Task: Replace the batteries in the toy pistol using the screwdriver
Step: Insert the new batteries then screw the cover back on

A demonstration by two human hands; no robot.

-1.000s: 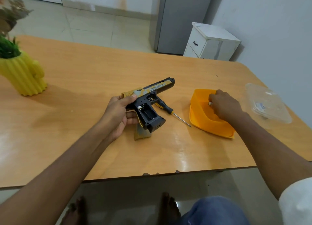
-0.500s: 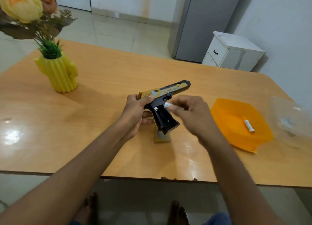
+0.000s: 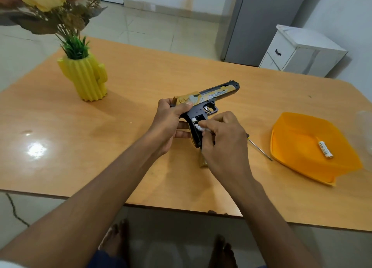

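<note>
1. Nearest the front edge of the table (image 3: pixel 84 167), the right hand (image 3: pixel 223 145) pinches a white battery (image 3: pixel 199 127) in a narrow fingertip grip and presses it into the open slot in the handle of the toy pistol (image 3: pixel 207 100), probably to seat it against the contact.
2. The left hand (image 3: pixel 167 124) wraps its grip around the back of the pistol, above the middle of the table, holding it steady with the slot turned up toward the person.
3. A gold cover (image 3: pixel 203 162) lies flat under the right hand, likely the slot's lid, kept close for refitting.
4. The screwdriver (image 3: pixel 259 149) lies just right of the hands, in easy reach.
5. Toward the right edge, an orange tray (image 3: pixel 298 126) holds one more battery (image 3: pixel 325 149), stopping it from rolling away.
6. At the far left corner stands a yellow vase (image 3: pixel 86 78).
</note>
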